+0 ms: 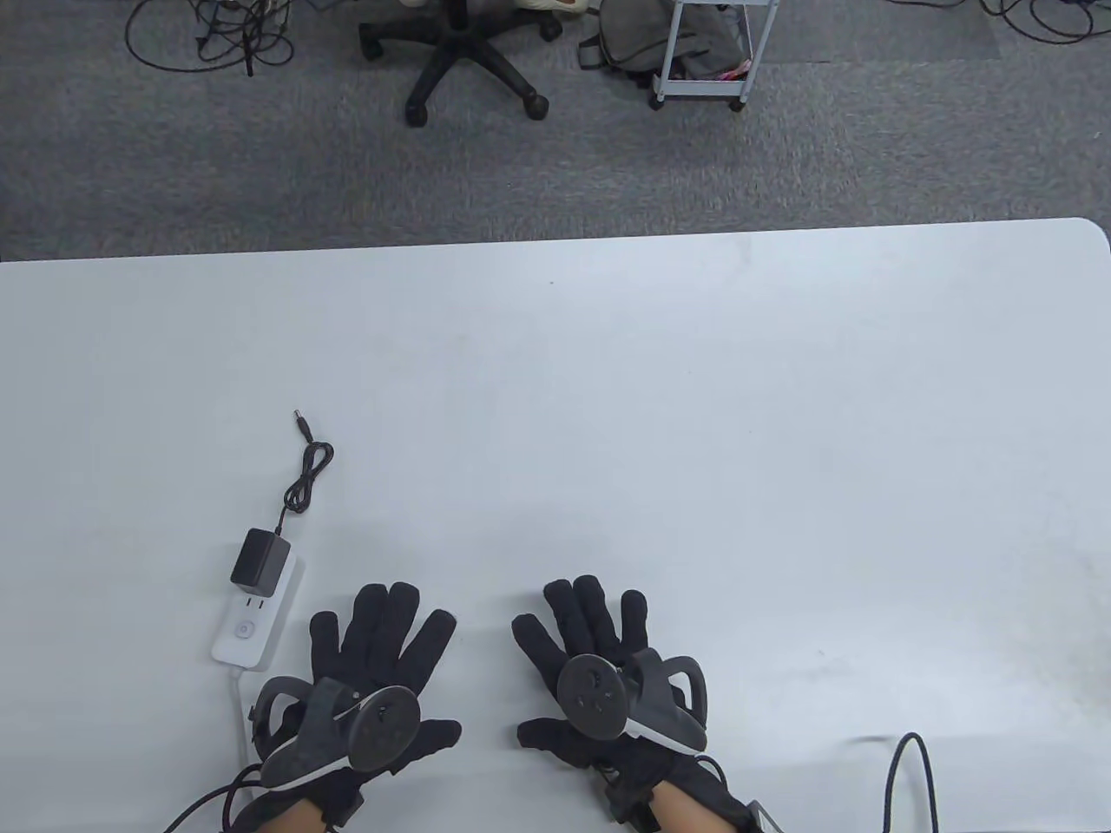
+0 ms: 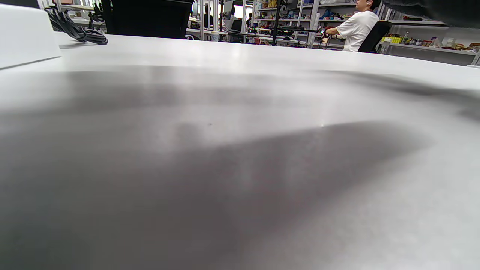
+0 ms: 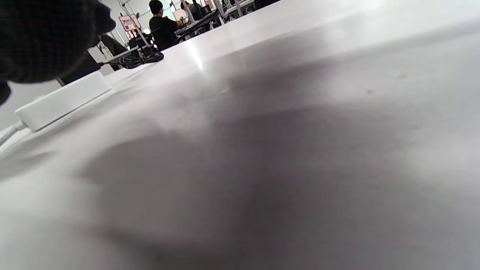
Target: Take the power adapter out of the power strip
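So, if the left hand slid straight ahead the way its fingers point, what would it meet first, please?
Probably nothing: the left hand points up the bare table, while the power strip and power adapter lie off to its left.

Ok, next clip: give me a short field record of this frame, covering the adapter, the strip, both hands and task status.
adapter: black power adapter plugged into the far end of the strip, its cable bundled on the table beyond it
strip: white power strip lying flat at the table's near left
left hand: flat on the table, fingers spread, just right of the strip, touching neither strip nor adapter
right hand: flat on the table, holding nothing
status: adapter not yet removed
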Demonstrator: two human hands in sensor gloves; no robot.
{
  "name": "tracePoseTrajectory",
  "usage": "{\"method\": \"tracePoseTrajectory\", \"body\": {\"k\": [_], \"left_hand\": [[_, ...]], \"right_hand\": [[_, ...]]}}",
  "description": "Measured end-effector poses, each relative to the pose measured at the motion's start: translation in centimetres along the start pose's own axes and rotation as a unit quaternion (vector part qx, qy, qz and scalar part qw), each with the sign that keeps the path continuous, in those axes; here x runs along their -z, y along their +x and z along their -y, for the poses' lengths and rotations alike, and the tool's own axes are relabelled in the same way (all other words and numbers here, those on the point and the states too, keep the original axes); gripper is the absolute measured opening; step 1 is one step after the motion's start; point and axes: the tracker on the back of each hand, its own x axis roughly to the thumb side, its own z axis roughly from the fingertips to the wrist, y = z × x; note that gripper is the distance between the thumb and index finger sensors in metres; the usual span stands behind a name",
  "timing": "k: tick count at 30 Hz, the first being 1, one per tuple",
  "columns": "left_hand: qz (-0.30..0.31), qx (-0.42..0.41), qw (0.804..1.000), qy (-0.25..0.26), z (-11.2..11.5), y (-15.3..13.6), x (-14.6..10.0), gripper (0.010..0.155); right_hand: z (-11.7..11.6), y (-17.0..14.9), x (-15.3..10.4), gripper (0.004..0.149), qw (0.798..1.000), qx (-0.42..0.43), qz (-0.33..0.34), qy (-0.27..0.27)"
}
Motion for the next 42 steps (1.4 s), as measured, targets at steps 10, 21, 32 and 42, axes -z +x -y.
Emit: {"method": "tracePoseTrajectory", "body": {"k": [10,21,32,42], "left_hand": [[-0.001,-0.002,1.000,0.003,-0.1,0.0,0.0,0.102],[-0.025,0.001,0.999,0.035,-1.1,-0.6,-0.4,0.103],[-0.189,-0.062,0.972,0.126,-3.1,-7.5,-3.7,0.108],[-0.378,-0.107,0.917,0.065,-1.2,-12.0,-4.6,0.110]], "right_hand": [[-0.3,-0.2,0.2,0.098,1.000,-0.008,-0.003,0.015],[0.0,-0.3,0.1,0.098,1.000,0.012,0.002,0.013],[0.4,-0.1,0.0,0.098,0.999,0.032,0.021,0.007],[0.7,-0.3,-0.2,0.097,0.999,0.041,0.024,0.000]]}}
